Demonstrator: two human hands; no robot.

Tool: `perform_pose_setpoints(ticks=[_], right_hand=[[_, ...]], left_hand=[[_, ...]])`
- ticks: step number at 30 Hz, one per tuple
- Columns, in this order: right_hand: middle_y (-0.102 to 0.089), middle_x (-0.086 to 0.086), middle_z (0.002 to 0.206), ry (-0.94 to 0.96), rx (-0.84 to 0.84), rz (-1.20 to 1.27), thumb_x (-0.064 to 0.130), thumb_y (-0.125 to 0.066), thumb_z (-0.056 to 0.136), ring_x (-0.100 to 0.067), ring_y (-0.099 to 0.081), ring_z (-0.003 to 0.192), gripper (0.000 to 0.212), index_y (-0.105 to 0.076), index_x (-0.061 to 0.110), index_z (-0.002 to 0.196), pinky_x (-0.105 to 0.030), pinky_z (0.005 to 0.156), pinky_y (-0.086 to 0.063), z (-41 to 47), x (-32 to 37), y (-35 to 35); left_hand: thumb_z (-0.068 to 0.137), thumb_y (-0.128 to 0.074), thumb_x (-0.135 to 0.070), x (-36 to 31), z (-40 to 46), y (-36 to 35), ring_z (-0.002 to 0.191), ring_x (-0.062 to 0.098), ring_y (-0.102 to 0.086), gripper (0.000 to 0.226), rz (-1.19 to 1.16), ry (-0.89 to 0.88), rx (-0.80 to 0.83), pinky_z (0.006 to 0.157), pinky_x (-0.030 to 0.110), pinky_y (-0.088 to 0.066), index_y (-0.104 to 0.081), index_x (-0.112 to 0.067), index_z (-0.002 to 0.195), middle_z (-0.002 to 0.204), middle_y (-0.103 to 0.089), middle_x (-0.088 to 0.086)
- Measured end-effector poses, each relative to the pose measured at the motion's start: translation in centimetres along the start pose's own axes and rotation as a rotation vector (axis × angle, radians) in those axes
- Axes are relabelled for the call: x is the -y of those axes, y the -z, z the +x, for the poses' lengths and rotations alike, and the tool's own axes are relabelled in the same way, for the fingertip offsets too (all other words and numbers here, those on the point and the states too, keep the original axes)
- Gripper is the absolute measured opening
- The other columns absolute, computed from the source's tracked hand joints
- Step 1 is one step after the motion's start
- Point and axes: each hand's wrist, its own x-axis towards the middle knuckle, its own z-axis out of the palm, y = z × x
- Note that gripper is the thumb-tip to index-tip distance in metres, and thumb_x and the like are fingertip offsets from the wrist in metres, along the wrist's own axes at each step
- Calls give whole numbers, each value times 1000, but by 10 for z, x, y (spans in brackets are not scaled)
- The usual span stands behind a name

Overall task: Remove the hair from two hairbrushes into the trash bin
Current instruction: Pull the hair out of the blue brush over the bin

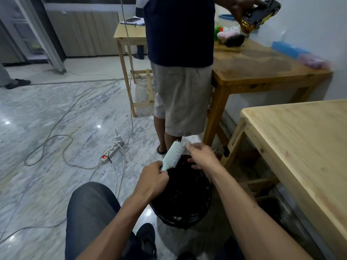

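Note:
My left hand (154, 176) grips the handle of a pale mint hairbrush (173, 155), bristles turned to the right, its head tilted up over the far rim of the trash bin. The bin (183, 196) is lined with a black bag and stands on the floor between my knees and the table. My right hand (201, 155) hovers over the bin just right of the brush head, thumb and forefinger pinched together near the bristle tips. Whether hair is between those fingers is too small to tell. A second hairbrush is not in view.
A person in a dark shirt and grey shorts (180, 76) stands just beyond the bin, holding a toy car (257, 14). A light wooden table (300, 147) is at right, a darker one (262, 66) behind. A power strip (112, 151) and cables lie on the marble floor at left.

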Motion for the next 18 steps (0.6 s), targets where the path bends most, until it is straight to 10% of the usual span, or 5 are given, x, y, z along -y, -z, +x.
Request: perform_pose_setpoints(ticks=[10, 18], right_hand=[[-78, -16, 99, 111, 24, 267, 22, -81, 89, -20, -77, 80, 19, -76, 6, 99, -23, 55, -59, -9, 27, 9], [-76, -10, 105, 149, -94, 272, 20, -73, 95, -22, -75, 95, 15, -74, 10, 105, -27, 66, -65, -17, 62, 31]], left_hand=[[89, -63, -24, -6, -6, 21, 77, 13, -66, 38, 51, -183, 59, 65, 28, -53, -64, -24, 127, 97, -72, -5], [89, -63, -20, -27, -3, 32, 86, 14, -65, 30, 51, -314, -35, 68, 26, -44, -71, -20, 117, 103, -74, -1]])
